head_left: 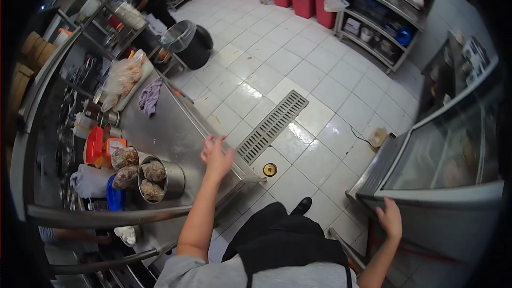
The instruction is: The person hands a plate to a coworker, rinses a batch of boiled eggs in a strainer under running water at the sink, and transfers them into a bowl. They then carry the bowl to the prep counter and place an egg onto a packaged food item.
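The fingers of your left hand point(217, 159) are spread open above the near edge of the metal table point(154, 136); on it, to their left, stands a metal pot point(176, 180) with filled bags point(154, 171) inside, and farther ahead of them lies a purple cloth point(150, 97). Right of those fingers, a drain grate point(273, 127) is set in the floor. Your right hand's point(392, 221) fingers are open too, just beside the glass-fronted cabinet point(453, 194); whether they touch it, you cannot tell.
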A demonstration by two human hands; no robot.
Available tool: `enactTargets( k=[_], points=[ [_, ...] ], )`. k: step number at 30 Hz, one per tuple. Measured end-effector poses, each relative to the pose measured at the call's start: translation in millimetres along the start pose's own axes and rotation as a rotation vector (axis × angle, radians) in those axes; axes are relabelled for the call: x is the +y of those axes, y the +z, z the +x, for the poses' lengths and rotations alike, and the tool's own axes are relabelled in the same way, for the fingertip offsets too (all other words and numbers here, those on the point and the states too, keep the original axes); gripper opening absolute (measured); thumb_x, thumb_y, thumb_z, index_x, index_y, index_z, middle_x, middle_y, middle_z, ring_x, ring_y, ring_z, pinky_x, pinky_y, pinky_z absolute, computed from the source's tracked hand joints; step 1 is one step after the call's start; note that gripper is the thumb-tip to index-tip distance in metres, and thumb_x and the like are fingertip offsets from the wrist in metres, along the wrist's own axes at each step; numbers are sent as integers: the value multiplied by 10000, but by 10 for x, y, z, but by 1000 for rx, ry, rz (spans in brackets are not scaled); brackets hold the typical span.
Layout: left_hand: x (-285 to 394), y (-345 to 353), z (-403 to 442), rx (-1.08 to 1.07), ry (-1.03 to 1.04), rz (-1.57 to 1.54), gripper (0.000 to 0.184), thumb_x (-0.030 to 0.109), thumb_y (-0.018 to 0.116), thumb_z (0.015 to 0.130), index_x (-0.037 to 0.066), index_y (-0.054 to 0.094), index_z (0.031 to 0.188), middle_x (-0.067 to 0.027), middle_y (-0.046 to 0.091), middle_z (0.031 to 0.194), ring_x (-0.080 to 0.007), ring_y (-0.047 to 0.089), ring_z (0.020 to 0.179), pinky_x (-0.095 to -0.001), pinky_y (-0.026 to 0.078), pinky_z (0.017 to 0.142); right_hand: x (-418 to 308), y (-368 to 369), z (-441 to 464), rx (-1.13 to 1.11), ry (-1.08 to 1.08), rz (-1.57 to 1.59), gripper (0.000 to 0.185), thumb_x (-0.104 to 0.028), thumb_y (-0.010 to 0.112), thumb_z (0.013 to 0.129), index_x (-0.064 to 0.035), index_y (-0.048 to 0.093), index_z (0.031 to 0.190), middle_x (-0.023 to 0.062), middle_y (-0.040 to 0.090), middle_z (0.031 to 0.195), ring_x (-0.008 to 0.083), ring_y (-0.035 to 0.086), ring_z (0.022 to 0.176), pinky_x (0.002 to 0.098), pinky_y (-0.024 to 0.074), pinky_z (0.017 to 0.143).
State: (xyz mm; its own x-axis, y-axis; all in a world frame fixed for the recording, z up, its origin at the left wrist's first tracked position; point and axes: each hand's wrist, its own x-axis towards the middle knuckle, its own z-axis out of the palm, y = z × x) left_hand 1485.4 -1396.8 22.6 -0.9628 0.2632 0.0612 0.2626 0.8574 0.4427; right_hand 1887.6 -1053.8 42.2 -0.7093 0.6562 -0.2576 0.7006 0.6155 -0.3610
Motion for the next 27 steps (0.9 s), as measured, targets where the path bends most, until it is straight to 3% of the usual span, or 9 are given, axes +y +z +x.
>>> enactTargets(
  k=[6,13,16,17,20,22,24,27],
  points=[
    [-316,-209,-17,76,-187,-48,466,148,604,699,98,494,1149,-177,300,1282,-359,294,1208,-439,215,1013,-1666,180,2055,-210,-616,200,419,-120,591,768,10,479,1151,199,511,1141,362,497,1035,382,409,886],
    [-371,-142,697,206,-295,-257,461,59,574,720,42,463,1167,-199,236,1316,-359,275,1227,-397,272,999,-2749,1076,3237,-430,-751,210,406,-149,595,774,-5,490,1139,208,514,1121,373,517,992,408,442,830],
    [-440,-120,1123,241,-310,-138,461,51,564,730,18,446,1174,-195,226,1320,-356,289,1218,-392,276,995,-2890,1603,3485,-538,-762,175,394,-177,609,768,-23,503,1115,205,526,1090,375,528,974,426,453,803],
    [-484,-96,1223,255,-324,-106,462,51,564,730,14,444,1174,-197,227,1318,-357,293,1215,-394,275,995,-2963,1697,3569,-720,-686,114,419,-207,606,787,-9,499,1141,229,520,1110,386,515,1000,410,433,855],
    [-611,-9,1442,261,-379,-94,472,53,566,733,-1,426,1180,-209,239,1313,-363,299,1214,-405,267,999,-3126,2179,3815,-917,-695,-72,413,-242,600,789,-37,513,1136,219,533,1092,373,533,981,417,447,826],
    [-637,76,1527,277,-409,-38,479,57,566,735,-10,413,1184,-220,247,1309,-371,299,1212,-415,260,1003,-3426,2464,3986,-1020,-753,-195,402,-259,593,791,-61,523,1133,208,545,1071,365,545,961,420,455,807],
    [-613,136,1601,285,-416,37,494,59,562,736,-15,389,1192,-237,259,1302,-392,287,1214,-438,246,1005,-3858,2867,4104,-942,-921,-91,287,-255,588,781,-74,567,1003,179,566,998,342,564,915,421,470,765],
    [-595,159,1680,281,-472,54,487,52,553,734,-12,387,1188,-244,260,1300,-408,271,1218,-471,229,1003,-4759,3507,4183,-932,-1195,33,259,-252,566,773,-74,582,962,159,556,981,336,560,925,429,476,754]
  ],
)
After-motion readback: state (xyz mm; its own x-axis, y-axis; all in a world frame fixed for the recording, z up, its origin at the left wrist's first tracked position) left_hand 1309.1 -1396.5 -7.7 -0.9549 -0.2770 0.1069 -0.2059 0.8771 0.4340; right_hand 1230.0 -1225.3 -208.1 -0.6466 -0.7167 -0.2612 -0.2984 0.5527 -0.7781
